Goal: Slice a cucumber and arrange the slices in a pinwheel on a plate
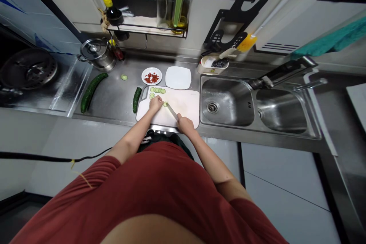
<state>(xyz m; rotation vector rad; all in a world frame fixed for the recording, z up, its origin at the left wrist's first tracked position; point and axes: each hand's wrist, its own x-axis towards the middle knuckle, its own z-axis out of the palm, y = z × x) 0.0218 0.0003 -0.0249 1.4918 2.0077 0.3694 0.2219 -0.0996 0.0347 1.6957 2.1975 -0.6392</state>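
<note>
My right hand [185,124] is closed around the handle of a kitchen knife [172,112], its blade pointing up and left across the white cutting board [185,103]. At the blade's tip is a pale green cucumber slice [165,104]. The fingertips of my left hand [156,103] are pinched together at the left edge of that slice. A row of cucumber slices [158,90] lies along the board's upper left, with another slice or two partly hidden just above my left hand. Beside the board's left edge rests a cut piece of cucumber [137,100].
A whole cucumber [93,91] and a cut end [124,77] lie on the steel counter. Behind the board stand a plate of chopped red pieces [151,76] and a white square plate [178,77]. A double sink [228,122] borders the right; a steel pot [97,54] stands back left.
</note>
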